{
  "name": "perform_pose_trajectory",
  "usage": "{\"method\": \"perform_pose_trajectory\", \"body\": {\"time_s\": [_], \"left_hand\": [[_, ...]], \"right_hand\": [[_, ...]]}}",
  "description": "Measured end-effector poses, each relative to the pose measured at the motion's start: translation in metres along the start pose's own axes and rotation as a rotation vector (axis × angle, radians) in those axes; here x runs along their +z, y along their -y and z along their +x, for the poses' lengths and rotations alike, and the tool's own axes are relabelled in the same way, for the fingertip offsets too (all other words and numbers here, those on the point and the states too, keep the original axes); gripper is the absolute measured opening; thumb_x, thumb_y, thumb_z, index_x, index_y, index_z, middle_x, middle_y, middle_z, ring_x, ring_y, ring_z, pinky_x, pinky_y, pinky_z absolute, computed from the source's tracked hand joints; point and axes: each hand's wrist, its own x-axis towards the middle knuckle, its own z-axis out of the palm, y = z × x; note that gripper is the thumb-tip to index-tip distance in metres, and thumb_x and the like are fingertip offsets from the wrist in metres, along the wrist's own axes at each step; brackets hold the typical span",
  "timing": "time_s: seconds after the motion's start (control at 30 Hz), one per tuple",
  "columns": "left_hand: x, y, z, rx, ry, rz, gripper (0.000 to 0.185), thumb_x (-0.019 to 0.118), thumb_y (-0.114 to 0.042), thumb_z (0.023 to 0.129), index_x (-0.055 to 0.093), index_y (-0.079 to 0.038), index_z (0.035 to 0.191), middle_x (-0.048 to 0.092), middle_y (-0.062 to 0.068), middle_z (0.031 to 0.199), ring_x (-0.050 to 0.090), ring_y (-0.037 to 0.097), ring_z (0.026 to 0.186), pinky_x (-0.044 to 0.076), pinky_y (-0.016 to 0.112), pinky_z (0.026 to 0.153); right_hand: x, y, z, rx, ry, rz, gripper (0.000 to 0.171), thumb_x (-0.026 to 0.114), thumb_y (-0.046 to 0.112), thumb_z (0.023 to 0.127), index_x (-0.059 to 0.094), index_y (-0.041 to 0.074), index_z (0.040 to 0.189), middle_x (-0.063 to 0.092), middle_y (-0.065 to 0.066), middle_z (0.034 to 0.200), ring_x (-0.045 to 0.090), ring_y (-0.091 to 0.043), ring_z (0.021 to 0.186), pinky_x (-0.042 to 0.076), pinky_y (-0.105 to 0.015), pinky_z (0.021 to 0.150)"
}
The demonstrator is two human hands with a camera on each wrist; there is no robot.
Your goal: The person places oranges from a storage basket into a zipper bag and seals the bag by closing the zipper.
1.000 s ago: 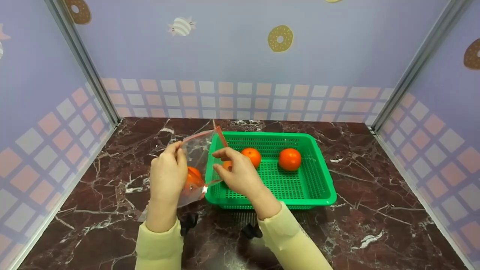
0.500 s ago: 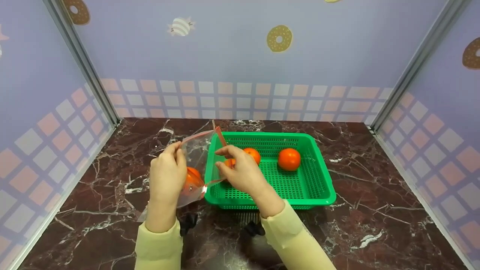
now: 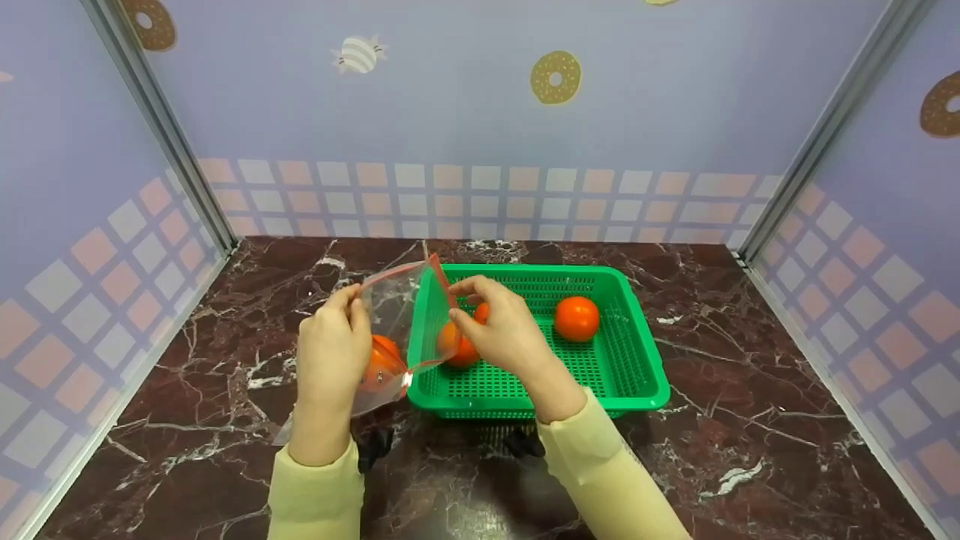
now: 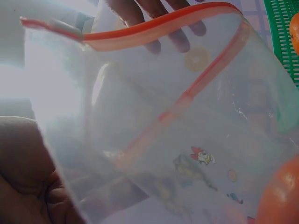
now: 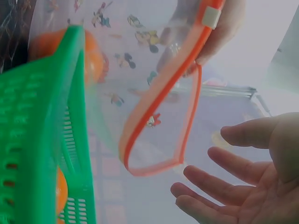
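The left hand (image 3: 330, 352) pinches the clear zip bag (image 3: 394, 315) by its orange-red rim, mouth gaping beside the green basket (image 3: 637, 352), one orange (image 3: 384, 356) inside, while the right hand (image 3: 502, 330), fingers apparently loose, touches the far lip.

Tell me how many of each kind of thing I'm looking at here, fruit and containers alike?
Oranges: 4 — one in the bag, three in the basket, and one mostly hidden behind the right hand.
Clear zip bags: 1, held by the left hand.
Green baskets: 1.
Total: 6 things.
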Motion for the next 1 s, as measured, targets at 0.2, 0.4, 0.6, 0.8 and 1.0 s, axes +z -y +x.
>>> {"method": "perform_pose_trajectory", "body": {"time_s": [0.2,0.4,0.6,0.8,1.0], "left_hand": [[0.001,0.0,0.0,0.006,-0.004,-0.005,0.034,0.05,-0.009,0.106,0.065,0.006,0.132,0.075,0.029,0.109,0.069,0.036,0.072,0.054,0.05,0.068],[0.001,0.001,0.0,0.017,-0.013,-0.006,0.035,0.05,-0.009,0.105,0.065,0.007,0.132,0.075,0.029,0.11,0.072,0.04,0.075,0.056,0.052,0.071],[0.001,0.001,0.001,0.015,-0.01,-0.007,0.035,0.049,-0.009,0.105,0.065,0.006,0.132,0.075,0.028,0.109,0.072,0.043,0.079,0.057,0.054,0.073],[0.0,0.001,0.002,0.017,0.003,-0.012,0.035,0.048,-0.009,0.106,0.066,0.005,0.133,0.074,0.028,0.096,0.058,0.03,0.056,0.043,0.038,0.055],[0.0,0.0,0.001,-0.005,0.025,-0.004,0.036,0.048,-0.011,0.106,0.065,0.004,0.134,0.074,0.029,0.113,0.073,0.041,0.079,0.056,0.053,0.072]], "right_hand": [[-0.011,-0.005,0.005,0.029,-0.009,-0.007,0.032,0.068,0.02,0.1,0.065,0.015,0.131,0.066,-0.006,0.136,0.061,-0.028,0.126,0.053,-0.048,0.103],[-0.022,-0.011,0.01,0.055,-0.02,-0.016,0.031,0.068,0.02,0.1,0.065,0.014,0.131,0.065,-0.005,0.138,0.06,-0.03,0.129,0.051,-0.049,0.107],[-0.033,-0.018,0.017,0.08,-0.023,-0.05,0.033,0.067,0.02,0.101,0.064,0.014,0.133,0.064,-0.006,0.14,0.06,-0.031,0.13,0.049,-0.05,0.109],[-0.044,-0.025,0.024,0.107,-0.023,-0.071,0.035,0.068,0.019,0.1,0.063,0.014,0.135,0.06,-0.01,0.143,0.059,-0.034,0.131,0.049,-0.05,0.109],[-0.055,-0.036,0.034,0.196,0.038,-0.11,0.036,0.065,0.025,0.102,0.06,0.02,0.138,0.054,-0.009,0.15,0.053,-0.034,0.136,0.047,-0.051,0.111]]}}
